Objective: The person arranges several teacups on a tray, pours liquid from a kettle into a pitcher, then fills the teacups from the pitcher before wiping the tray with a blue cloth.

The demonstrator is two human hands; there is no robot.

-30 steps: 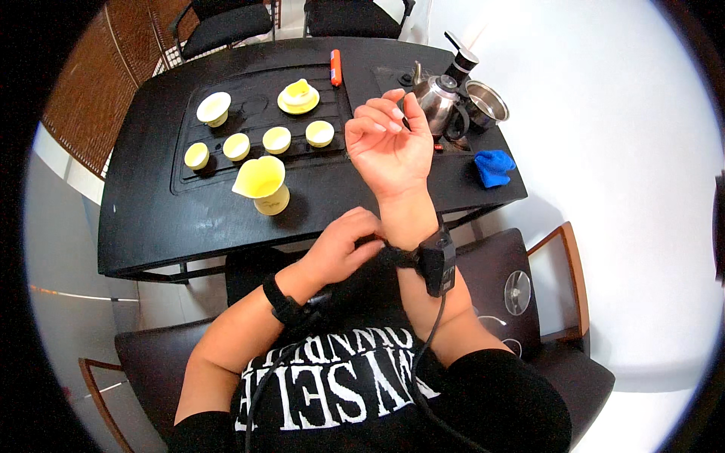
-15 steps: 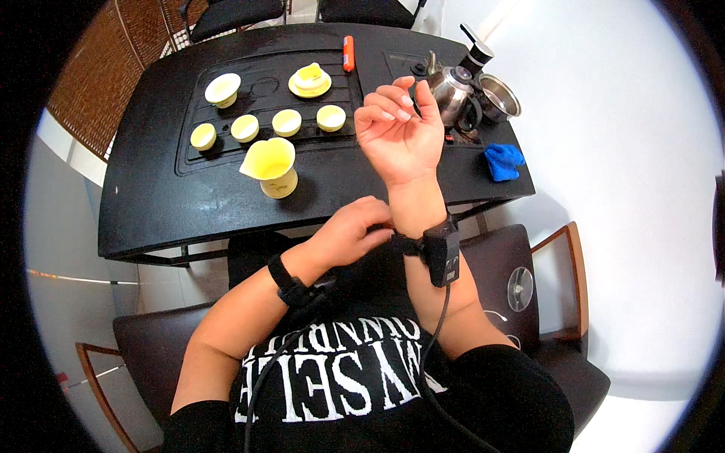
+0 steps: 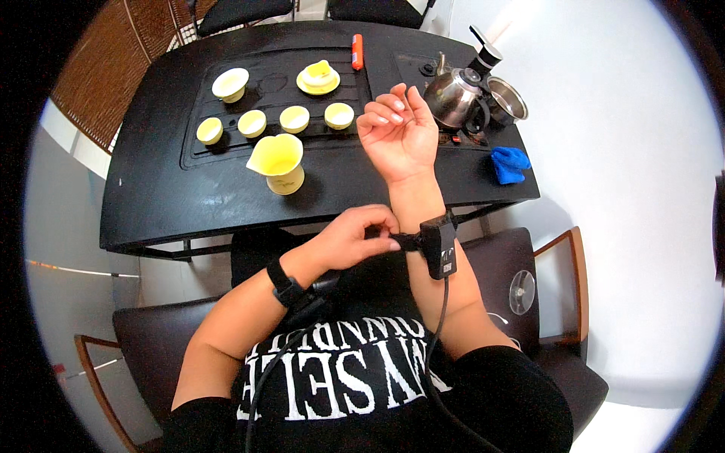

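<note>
My right hand (image 3: 400, 143) is raised at the near edge of the black table, palm up, fingers loosely curled and apart with nothing in them. Around that wrist sits a black box-shaped device (image 3: 438, 248) with a cable running down from it. The thumb and fingers of my left hand (image 3: 353, 238) pinch the device's black strap (image 3: 406, 242) on the inner side of the forearm. A black band (image 3: 284, 284) circles my left wrist too. Beyond my left hand, a yellow-lined pitcher (image 3: 285, 180) stands upright on the table.
Several small cups (image 3: 252, 123) line the black tea tray (image 3: 189, 155). Behind them are a wider bowl (image 3: 230, 85) and a lidded cup on a saucer (image 3: 318, 79). A red tube (image 3: 357, 52), steel kettle (image 3: 450, 100), steel pot (image 3: 507, 100) and blue cloth (image 3: 510, 164) lie further right.
My left fingertips have come into clearer view on the strap, and the device has turned slightly. My right fingers sit a little lower. The whole view has shifted slightly.
</note>
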